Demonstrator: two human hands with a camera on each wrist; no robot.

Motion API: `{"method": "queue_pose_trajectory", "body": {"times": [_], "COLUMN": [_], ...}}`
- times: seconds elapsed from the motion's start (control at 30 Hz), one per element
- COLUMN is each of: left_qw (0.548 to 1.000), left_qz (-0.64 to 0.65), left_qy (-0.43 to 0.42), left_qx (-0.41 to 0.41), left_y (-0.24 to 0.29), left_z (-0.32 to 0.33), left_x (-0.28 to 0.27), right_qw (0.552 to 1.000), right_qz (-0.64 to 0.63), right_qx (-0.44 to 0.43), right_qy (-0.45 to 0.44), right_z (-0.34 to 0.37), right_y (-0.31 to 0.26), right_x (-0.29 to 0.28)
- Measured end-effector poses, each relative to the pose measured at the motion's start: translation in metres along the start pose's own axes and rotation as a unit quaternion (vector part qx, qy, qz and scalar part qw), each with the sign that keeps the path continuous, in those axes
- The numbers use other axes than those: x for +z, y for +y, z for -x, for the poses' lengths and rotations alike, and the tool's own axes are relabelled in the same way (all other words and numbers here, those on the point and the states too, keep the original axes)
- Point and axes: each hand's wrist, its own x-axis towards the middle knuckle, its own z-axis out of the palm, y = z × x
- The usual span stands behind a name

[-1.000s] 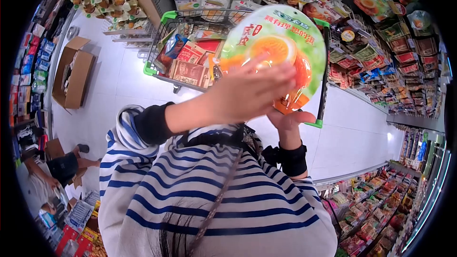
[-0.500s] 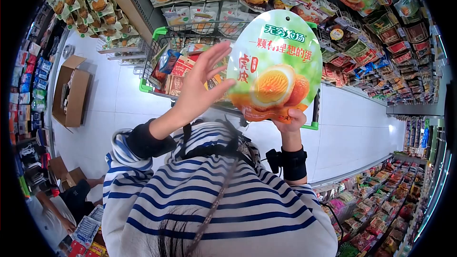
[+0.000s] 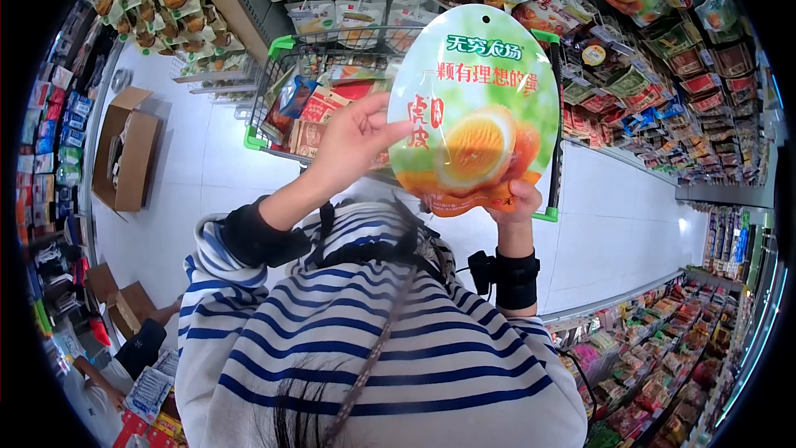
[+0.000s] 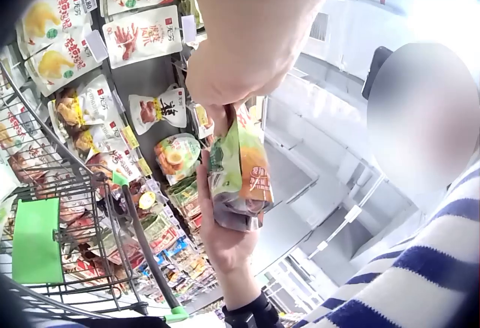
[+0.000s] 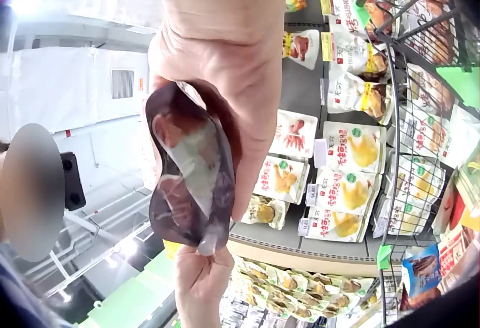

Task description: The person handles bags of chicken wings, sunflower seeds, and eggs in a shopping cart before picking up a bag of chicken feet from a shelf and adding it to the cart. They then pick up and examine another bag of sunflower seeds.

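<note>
An egg-shaped snack bag (image 3: 473,108), printed with a halved egg on green and orange, stands upright in front of the chest. At its lower right corner the right hand (image 3: 518,203) holds it, thumb on the printed front and fingers behind. The left hand (image 3: 352,137) pinches the bag's left edge, thumb over the front and fingers curled. In the left wrist view the bag (image 4: 244,167) is seen from the side, the right hand (image 4: 229,245) beneath it. The right wrist view shows its dark, see-through underside (image 5: 187,182) with wrapped pieces inside.
Behind the bag stands a wire shopping cart (image 3: 265,112) with green corners, holding several snack packets (image 3: 319,108). Shelves of hanging packets (image 3: 655,91) line the right and far side. An open cardboard box (image 3: 137,153) lies on the floor at left; another person (image 3: 99,390) is at lower left.
The left hand lay across the bag's front, drew off to its left with fingers spread, and now pinches the left edge. The right hand kept its hold; the bag shifted slightly.
</note>
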Motion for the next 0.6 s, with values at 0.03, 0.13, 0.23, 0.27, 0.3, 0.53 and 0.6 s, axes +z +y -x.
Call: {"method": "queue_pose_trajectory", "body": {"times": [0.03, 0.13, 0.23, 0.27, 0.3, 0.53, 0.6], "left_qw": [1.0, 0.999, 1.0, 1.0, 1.0, 0.998, 0.997], "left_qz": [0.016, 0.031, 0.009, -0.002, 0.0, -0.034, -0.051], "left_qy": [0.004, 0.016, 0.013, 0.009, 0.005, 0.004, 0.012], "left_qx": [0.002, -0.008, -0.019, -0.021, -0.016, -0.043, -0.063], "left_y": [-0.002, -0.001, -0.004, -0.005, -0.005, -0.014, -0.015], "left_z": [-0.001, -0.003, -0.002, -0.002, -0.002, 0.0, 0.001], "left_x": [-0.002, -0.005, -0.008, -0.008, -0.008, -0.013, -0.014], "right_qw": [0.999, 0.996, 0.997, 0.995, 0.992, 0.975, 0.975], "right_qz": [0.026, 0.061, 0.017, 0.042, 0.068, 0.16, 0.171], "right_qx": [0.023, 0.062, 0.037, 0.029, 0.02, -0.039, -0.042], "right_qy": [0.029, 0.037, 0.061, 0.082, 0.103, 0.15, 0.136], "right_z": [0.001, -0.003, -0.007, -0.009, -0.011, -0.011, -0.01], "right_y": [-0.004, -0.013, -0.015, -0.014, -0.012, -0.01, -0.011], "right_x": [0.002, 0.001, 0.006, 0.007, 0.008, 0.008, 0.006]}}
